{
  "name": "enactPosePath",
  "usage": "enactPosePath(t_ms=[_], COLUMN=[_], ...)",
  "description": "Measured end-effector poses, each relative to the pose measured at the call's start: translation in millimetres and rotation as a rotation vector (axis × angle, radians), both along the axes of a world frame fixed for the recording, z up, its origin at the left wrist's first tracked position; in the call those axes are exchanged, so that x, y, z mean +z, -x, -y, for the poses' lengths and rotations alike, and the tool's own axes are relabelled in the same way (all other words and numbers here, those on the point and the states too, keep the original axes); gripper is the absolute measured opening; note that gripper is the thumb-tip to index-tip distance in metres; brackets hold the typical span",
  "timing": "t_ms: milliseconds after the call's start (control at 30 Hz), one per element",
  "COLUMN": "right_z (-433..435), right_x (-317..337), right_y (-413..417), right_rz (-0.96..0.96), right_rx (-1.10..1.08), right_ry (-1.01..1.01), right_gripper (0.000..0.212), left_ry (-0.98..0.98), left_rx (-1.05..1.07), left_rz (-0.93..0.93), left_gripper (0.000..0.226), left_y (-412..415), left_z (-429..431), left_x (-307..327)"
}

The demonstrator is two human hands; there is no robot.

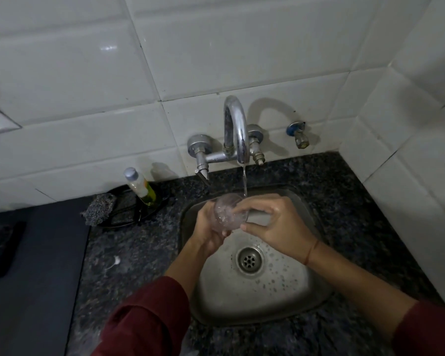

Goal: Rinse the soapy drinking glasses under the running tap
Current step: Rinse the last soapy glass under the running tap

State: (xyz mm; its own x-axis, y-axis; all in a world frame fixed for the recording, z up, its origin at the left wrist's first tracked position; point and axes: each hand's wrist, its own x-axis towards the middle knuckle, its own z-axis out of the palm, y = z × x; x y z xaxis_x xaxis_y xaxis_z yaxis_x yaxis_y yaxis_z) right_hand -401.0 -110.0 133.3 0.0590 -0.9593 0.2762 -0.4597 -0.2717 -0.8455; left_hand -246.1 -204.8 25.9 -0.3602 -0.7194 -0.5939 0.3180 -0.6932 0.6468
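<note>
Head view is showing you holding the glass over the sink's back edge, left hand curling beneath it and right hand gripping its side, probably tilting it so the tap's stream is flushing out suds.

No writing, brand, number or sign can be read. The only printed surface is the yellow-green label on the small bottle at the back of the counter, and its print is too small and blurred to make out.
</note>
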Motion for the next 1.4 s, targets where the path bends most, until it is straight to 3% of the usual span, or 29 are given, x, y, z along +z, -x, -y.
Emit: enactPosePath(t_ms=[133, 267, 400, 533, 667, 733, 833, 933, 1267, 1400], right_z=[2, 6, 6, 13, 21, 24, 25, 22, 25, 29], right_x=[-8, -25, -42, -64, -93, -102, -116, -126, -116, -109], right_y=[7, 11, 1, -8, -6, -11, -11, -8, 7, 6], right_rz=[-0.041, -0.147, 0.165, 0.344, 0.539, 0.735, 1.04, 1.191, 1.415, 1.388], right_rx=[-0.012, -0.062, -0.092, -0.286, -0.372, -0.457, -0.589, -0.59, -0.507, -0.638], right_ry=[0.039, 0.095, -0.172, -0.198, -0.433, -0.566, -0.793, -0.913, -0.81, -0.737], right_gripper=[0.034, 0.058, 0.086, 0.07, 0.049, 0.038, 0.04, 0.048, 0.057, 0.053], left_ry=[-0.047, -0.086, -0.068, -0.061, -0.054, -0.038, 0.002, 0.018, 0.243, 0.368], left_rx=[-0.008, -0.042, -0.19, -0.339, -0.364, -0.38, -0.398, -0.357, -0.316, -0.173], left_rz=[0.024, -0.049, -0.029, 0.133, 0.193, 0.2, 0.179, 0.145, 0.074, 0.183], left_gripper=[0.035, 0.033, 0.039, 0.041, 0.042, 0.043, 0.049, 0.048, 0.034, 0.031], left_y=[7, 15, 21, 15, -1, -7, -11, -5, 20, 29], left_z=[-4, -6, -8, -11, -11, -12, -11, -11, -17, -21], left_x=[-1, 3, 7, 6, 11, 15, 21, 30, 43, 39])
